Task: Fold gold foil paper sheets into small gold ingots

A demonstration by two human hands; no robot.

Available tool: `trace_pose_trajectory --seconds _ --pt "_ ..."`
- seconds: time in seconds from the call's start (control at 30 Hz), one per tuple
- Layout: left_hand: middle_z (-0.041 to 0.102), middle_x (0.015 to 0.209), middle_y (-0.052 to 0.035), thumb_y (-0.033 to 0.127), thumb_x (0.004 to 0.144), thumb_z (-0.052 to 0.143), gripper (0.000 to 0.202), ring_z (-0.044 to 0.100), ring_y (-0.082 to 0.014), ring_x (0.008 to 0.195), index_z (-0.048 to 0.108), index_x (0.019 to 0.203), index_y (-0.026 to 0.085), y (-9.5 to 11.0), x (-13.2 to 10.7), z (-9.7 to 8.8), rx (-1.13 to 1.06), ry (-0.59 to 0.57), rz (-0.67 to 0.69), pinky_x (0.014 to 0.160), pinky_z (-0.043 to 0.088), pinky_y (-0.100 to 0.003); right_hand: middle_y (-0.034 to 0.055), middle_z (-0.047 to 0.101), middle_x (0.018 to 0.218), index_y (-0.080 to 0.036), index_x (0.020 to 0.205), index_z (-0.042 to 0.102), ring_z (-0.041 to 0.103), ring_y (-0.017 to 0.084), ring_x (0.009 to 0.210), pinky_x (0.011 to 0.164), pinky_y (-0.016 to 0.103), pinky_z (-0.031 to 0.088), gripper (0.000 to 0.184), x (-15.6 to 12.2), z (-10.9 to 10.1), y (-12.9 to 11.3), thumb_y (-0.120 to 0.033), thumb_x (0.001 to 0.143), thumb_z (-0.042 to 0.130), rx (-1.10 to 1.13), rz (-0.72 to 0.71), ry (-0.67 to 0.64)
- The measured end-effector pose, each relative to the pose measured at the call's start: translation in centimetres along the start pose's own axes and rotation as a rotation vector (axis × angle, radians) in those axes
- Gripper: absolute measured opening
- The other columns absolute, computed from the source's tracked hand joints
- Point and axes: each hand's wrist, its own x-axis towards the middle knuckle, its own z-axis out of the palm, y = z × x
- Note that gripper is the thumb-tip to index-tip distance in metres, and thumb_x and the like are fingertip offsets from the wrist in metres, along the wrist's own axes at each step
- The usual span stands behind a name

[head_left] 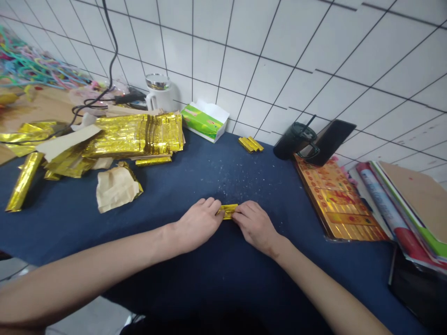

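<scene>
A small folded piece of gold foil paper (228, 211) lies on the dark blue cloth (195, 177) near the table's middle. My left hand (199, 222) pinches its left end with curled fingers. My right hand (254, 224) presses and grips its right end, fingers closed over it. Most of the gold piece is hidden under my fingers. Two finished gold folded bars (250, 144) lie farther back by the tiled wall.
A stack of gold foil sheets (136, 135) and loose gold strips (23, 181) lie at the back left beside crumpled tan paper (116, 187). A green tissue box (203, 122), a white mug (159, 92), a black cup (295, 138), a phone (330, 139), and packs of printed paper (337, 200) stand around.
</scene>
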Motion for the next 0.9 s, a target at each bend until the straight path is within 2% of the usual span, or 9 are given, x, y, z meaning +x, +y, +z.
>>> trace_pose_trajectory --seconds 0.23,0.4,0.5,0.77,0.9 --pt "0.050 0.085 -0.0072 0.000 0.075 0.043 0.033 0.047 -0.0186 0.075 0.058 0.101 0.013 -0.5 -0.4 0.2 -0.143 -0.010 -0.049 0.068 0.043 -0.032 0.0064 0.061 0.079 -0.017 0.084 0.060 0.050 0.018 0.074 0.069 0.033 0.044 0.021 0.7 -0.1 -0.1 -0.013 0.087 0.040 0.133 0.097 -0.023" --pt "0.052 0.079 -0.0046 0.005 0.082 0.038 0.035 0.051 -0.0173 0.074 0.058 0.108 0.019 -0.8 -0.3 0.1 -0.274 -0.004 -0.118 0.066 0.044 -0.029 0.0027 0.061 0.075 -0.019 0.081 0.059 0.051 0.016 0.072 0.068 0.031 0.044 0.016 1.8 -0.5 0.4 -0.013 0.085 0.045 0.282 0.222 -0.060" --pt "0.055 0.080 -0.0047 0.008 0.084 0.037 0.034 0.054 -0.0183 0.078 0.057 0.109 0.019 -0.8 -0.2 0.3 -0.312 0.020 -0.174 0.069 0.045 -0.030 0.0016 0.059 0.073 -0.019 0.076 0.059 0.051 0.016 0.070 0.067 0.030 0.043 0.017 2.2 -0.7 0.4 -0.011 0.084 0.047 0.252 0.259 -0.112" --pt "0.054 0.080 -0.0043 0.009 0.081 0.038 0.024 0.056 -0.0193 0.077 0.057 0.094 0.016 -0.6 0.0 0.6 -0.289 0.042 -0.229 0.067 0.047 -0.031 -0.0001 0.060 0.074 -0.019 0.076 0.058 0.052 0.016 0.070 0.066 0.030 0.038 0.012 2.9 -0.8 0.1 -0.010 0.080 0.051 0.136 0.332 -0.265" --pt "0.052 0.087 -0.0057 0.011 0.082 0.039 0.030 0.055 -0.0175 0.075 0.058 0.104 0.018 -0.6 -0.5 0.5 -0.314 0.042 -0.212 0.064 0.048 -0.030 -0.0009 0.061 0.075 -0.019 0.077 0.057 0.052 0.015 0.070 0.067 0.029 0.037 0.012 3.2 -1.0 0.2 -0.009 0.080 0.050 0.170 0.327 -0.293"
